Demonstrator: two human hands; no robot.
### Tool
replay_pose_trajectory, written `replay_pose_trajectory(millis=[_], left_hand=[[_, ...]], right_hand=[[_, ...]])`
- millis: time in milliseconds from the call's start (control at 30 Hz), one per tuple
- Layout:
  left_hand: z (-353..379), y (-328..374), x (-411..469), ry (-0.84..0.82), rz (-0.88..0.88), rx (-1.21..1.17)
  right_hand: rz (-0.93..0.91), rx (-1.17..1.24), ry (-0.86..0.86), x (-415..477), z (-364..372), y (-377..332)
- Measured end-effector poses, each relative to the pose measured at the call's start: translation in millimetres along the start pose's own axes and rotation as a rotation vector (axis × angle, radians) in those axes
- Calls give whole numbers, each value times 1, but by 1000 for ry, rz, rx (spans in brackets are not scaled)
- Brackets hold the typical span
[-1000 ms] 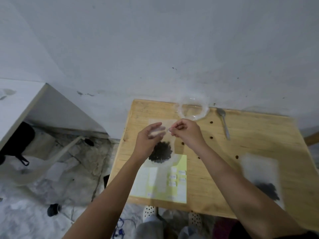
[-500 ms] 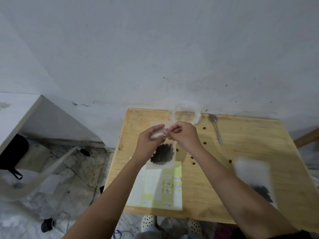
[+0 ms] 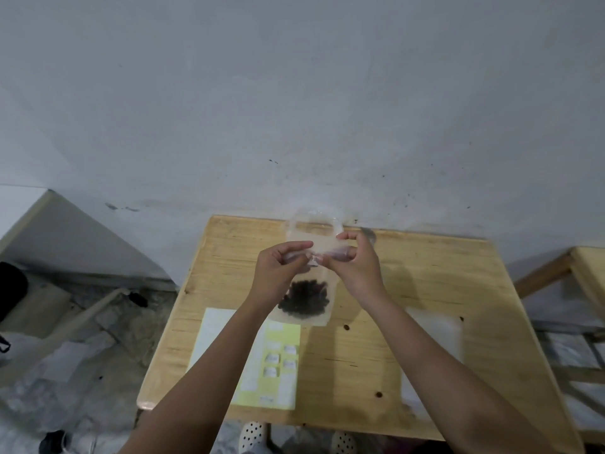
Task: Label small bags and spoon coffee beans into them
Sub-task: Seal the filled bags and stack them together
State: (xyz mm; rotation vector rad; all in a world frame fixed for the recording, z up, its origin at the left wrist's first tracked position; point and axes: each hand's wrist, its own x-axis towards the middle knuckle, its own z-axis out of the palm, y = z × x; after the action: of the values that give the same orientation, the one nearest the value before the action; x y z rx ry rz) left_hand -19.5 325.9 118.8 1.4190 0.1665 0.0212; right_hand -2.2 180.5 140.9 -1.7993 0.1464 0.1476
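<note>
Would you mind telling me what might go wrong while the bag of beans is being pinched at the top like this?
1. Both the left hand and right hand grip only the upper part of the clear bag; the coffee beans hang below, so a slip could drop it.
2. Loose beans already lie on the wooden table; more may spill if the top is not closed.

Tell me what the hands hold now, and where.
Both hands, left and right, pinch the clear bag of coffee beans near its top edge.

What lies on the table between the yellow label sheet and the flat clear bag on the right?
In the head view, only bare table separates the label sheet from the flat bag.
</note>
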Motion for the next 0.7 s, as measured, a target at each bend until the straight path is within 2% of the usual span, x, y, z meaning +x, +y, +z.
replay_pose_trajectory(millis=[133,433,567,700], left_hand=[[19,-2,2,56,26,19],[9,6,23,118,29,-4],[-21,5,44,100,1,-30],[-60,-3,64,66,-64,137]], right_hand=[[-82,-70,1,7,-15,5],[-215,35,-59,5,-11,16],[-173,9,-109,17,24,22],[-37,65,-38,45,66,23]])
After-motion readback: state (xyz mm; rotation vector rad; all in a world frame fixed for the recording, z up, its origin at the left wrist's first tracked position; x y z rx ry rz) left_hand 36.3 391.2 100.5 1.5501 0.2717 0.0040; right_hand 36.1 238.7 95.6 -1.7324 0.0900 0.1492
